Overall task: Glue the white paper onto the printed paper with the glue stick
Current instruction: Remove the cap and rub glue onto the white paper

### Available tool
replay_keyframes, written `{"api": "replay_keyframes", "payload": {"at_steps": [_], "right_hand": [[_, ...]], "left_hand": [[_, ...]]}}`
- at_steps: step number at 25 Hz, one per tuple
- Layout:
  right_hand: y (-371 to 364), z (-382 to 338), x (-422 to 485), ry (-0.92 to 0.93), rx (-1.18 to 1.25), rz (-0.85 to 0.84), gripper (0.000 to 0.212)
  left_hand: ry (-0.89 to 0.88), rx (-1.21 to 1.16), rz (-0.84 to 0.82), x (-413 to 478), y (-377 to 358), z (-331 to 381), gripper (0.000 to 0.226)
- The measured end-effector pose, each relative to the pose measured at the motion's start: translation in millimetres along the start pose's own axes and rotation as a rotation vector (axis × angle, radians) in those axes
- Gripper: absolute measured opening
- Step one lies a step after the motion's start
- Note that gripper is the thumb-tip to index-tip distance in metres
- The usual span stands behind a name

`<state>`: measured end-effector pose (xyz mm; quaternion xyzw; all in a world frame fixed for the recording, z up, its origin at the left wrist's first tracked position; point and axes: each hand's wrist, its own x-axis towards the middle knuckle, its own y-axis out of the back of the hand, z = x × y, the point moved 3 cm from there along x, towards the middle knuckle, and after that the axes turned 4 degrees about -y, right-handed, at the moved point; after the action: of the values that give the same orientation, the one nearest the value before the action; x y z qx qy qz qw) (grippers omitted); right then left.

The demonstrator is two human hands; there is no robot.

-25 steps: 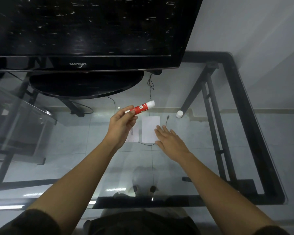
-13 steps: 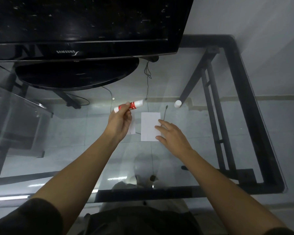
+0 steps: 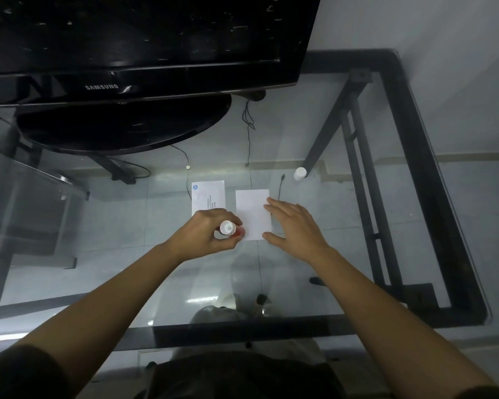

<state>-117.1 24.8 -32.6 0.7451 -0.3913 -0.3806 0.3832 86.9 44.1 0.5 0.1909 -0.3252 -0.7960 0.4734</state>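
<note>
The white paper (image 3: pixel 252 213) lies flat on the glass table, with the printed paper (image 3: pixel 208 195) just to its left. My left hand (image 3: pixel 206 237) grips the red-and-white glue stick (image 3: pixel 229 228) upright, its lower end down at the white paper's lower-left corner. My right hand (image 3: pixel 294 226) lies flat with fingers spread along the white paper's right edge, pinning it down. The bottom part of the printed paper is hidden behind my left hand.
The glue stick's white cap (image 3: pixel 300 173) stands at the back right of the papers. A black television (image 3: pixel 144 47) on a round base (image 3: pixel 121 125) fills the back left. The black table frame (image 3: pixel 421 168) runs along the right and front edges.
My left hand has swung the glue stick from lying sideways in the air to pointing down at the white paper. My right hand stays on the paper's right edge.
</note>
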Motion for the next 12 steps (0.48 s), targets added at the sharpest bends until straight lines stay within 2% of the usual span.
{"api": "replay_keyframes", "payload": {"at_steps": [7,10,12], "right_hand": [[1,-1,3,-0.011,-0.037,-0.018,0.064],[-1,-1,4,-0.014,-0.001,-0.019,0.065],[-4,0,3,-0.019,0.052,-0.012,0.063]], "left_hand": [[0.004,0.026,-0.072,36,14,0,0.017],[0.051,0.062,-0.002,48,28,-4,0.016],[0.109,-0.019,0.088,45,35,-8,0.015]]}}
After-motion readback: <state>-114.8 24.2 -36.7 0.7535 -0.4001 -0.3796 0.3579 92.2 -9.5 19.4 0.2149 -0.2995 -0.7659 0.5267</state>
